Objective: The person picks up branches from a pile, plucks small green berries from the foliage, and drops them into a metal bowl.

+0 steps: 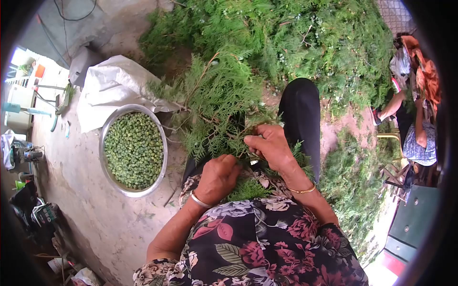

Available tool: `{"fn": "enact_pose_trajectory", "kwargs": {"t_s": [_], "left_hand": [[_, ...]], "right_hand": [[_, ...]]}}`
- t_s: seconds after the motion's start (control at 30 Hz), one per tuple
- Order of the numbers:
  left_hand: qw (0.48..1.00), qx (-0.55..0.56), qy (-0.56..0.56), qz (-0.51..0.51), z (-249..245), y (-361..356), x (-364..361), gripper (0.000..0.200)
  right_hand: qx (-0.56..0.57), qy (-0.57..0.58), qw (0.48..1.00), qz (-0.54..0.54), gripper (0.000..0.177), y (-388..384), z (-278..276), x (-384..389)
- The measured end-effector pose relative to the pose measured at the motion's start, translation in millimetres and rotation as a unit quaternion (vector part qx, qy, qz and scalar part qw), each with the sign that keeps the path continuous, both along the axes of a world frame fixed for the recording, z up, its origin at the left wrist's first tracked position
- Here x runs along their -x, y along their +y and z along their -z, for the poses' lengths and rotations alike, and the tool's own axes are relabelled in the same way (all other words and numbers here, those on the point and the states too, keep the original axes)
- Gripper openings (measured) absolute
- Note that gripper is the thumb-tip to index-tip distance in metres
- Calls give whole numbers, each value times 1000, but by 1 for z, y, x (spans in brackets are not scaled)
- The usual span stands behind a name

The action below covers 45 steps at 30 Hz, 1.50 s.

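A leafy conifer branch with flat, scaly green sprays lies across my lap, its woody stem running up and left. My right hand pinches a twig of it between thumb and fingers. Just below and to the left, my left hand is closed at the branch's lower edge; its curled fingers hide whatever is in them. Left of my knees, a round metal basin sits on the floor. Small green cones fill it.
A large heap of cut conifer branches spreads before me and down the right side. A white woven sack lies behind the basin. Another person sits at the far right. Tools and clutter line the left edge.
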<state>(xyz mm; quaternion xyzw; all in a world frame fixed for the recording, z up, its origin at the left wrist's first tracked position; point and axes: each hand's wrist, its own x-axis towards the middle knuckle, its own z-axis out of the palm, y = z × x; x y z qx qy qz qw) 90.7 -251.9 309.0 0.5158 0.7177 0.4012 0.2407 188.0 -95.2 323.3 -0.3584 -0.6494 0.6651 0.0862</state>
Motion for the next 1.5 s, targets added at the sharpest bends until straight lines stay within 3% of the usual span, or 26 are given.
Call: {"fn": "enact_pose_trajectory", "kwargs": {"t_s": [0.07,0.2,0.27,0.43,0.5,0.53,0.67,0.73,0.77,0.87,0.93,1.0,1.13,1.2,1.27,1.33,1.43,1.5], "left_hand": [[1000,-20,-9,-14,1,1,0,19],[1000,24,-11,-7,-27,1,4,16],[992,16,100,-74,-44,5,8,17],[986,-92,15,-136,-37,43,26,20],[993,-41,63,-88,-22,59,33,16],[998,17,26,-61,-19,64,37,14],[997,72,14,-23,-22,70,38,13],[985,77,152,-2,-22,72,35,13],[985,79,152,-4,-20,72,36,13],[989,29,139,26,-14,77,41,14],[998,28,32,37,-13,78,46,14],[999,28,9,22,-19,74,43,13],[996,-18,-75,-44,-16,67,36,13],[996,-32,-56,-56,-11,65,35,13],[996,-46,-39,-71,-6,63,34,13],[986,-54,-117,-109,-4,63,34,16],[984,-66,-115,-118,-4,63,31,14],[983,-70,-129,-111,0,61,34,13]], "right_hand": [[97,29,995,26,14,0,0,-4],[112,31,993,30,16,0,4,-8],[-183,42,982,-11,17,-3,9,-6],[-205,7,978,29,17,-17,0,-1],[-191,2,981,35,17,-19,-3,0],[-223,27,974,38,16,-20,-2,0],[-304,64,950,28,16,-18,7,-5],[-302,59,951,18,16,-17,10,-6],[-301,55,952,10,16,-17,10,-5],[-296,50,953,25,15,-19,6,-5],[-292,64,954,23,15,-18,5,-5],[-286,75,955,22,15,-17,3,-6],[-246,70,967,19,15,-13,3,-6],[-233,91,968,21,15,-10,3,-8],[18,127,989,75,12,-6,-2,-12],[70,142,985,71,12,-4,-11,-13],[149,132,977,70,13,2,-21,-14],[315,203,924,75,17,10,-18,-16]]}}
